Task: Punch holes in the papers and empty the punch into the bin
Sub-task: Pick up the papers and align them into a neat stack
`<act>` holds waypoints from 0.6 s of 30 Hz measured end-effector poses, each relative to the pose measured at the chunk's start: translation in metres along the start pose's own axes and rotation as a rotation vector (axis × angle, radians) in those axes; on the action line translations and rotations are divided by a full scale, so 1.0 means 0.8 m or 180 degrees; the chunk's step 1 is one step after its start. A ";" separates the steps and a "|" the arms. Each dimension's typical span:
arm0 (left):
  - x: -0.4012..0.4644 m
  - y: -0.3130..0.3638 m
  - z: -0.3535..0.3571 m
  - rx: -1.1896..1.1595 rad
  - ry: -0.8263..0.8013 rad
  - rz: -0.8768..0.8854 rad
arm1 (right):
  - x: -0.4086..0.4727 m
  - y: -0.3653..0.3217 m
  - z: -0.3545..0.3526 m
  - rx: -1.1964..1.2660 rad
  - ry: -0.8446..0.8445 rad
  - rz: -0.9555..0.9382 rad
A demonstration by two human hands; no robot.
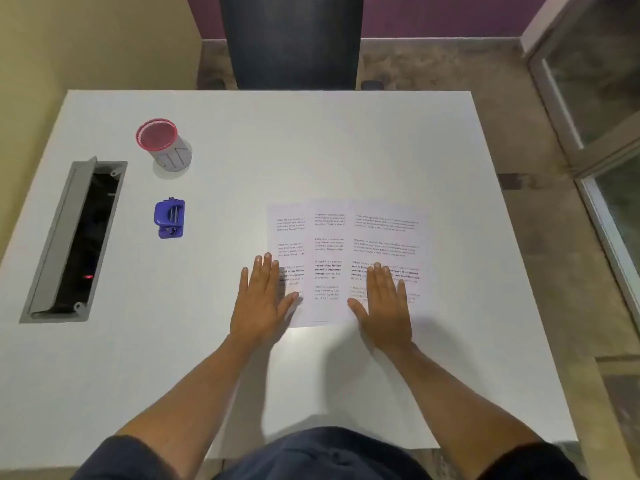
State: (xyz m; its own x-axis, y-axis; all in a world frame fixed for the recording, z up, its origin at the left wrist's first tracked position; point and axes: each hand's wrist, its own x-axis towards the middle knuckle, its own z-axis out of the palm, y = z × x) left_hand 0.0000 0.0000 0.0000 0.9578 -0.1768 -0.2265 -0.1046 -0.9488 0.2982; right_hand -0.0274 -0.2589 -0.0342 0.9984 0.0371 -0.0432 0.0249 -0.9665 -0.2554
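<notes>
Both hands lie flat and open, left hand (261, 299) and right hand (384, 303), on overlapping white printed papers (346, 261); blue plastic hole punch (169, 218) sits far left, untouched, on the white worktop (346, 140).

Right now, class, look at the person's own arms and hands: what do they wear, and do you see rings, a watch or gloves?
Both forearms are bare. The left hand and right hand have no gloves, and no ring or watch shows. Dark short sleeves appear at the bottom edge.
</notes>
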 end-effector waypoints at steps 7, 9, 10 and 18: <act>-0.009 0.011 0.024 -0.0480 -0.0278 -0.0821 | -0.019 0.008 0.025 -0.0163 -0.0940 0.0233; -0.004 0.015 0.025 -0.0496 -0.0305 -0.1011 | -0.015 0.009 0.025 -0.0231 -0.1043 0.0214; -0.001 0.018 0.025 -0.0514 -0.0298 -0.1094 | -0.014 0.009 0.026 -0.0241 -0.1068 0.0218; 0.027 0.032 0.026 -0.1429 0.0037 -0.1704 | -0.014 0.008 0.030 -0.0245 -0.1038 0.0218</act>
State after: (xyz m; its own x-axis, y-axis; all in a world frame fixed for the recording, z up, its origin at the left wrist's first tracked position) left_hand 0.0123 -0.0334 -0.0167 0.8498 0.2900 -0.4401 0.5009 -0.7042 0.5032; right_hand -0.0397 -0.2595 -0.0589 0.9292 0.0386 -0.3676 -0.0256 -0.9854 -0.1681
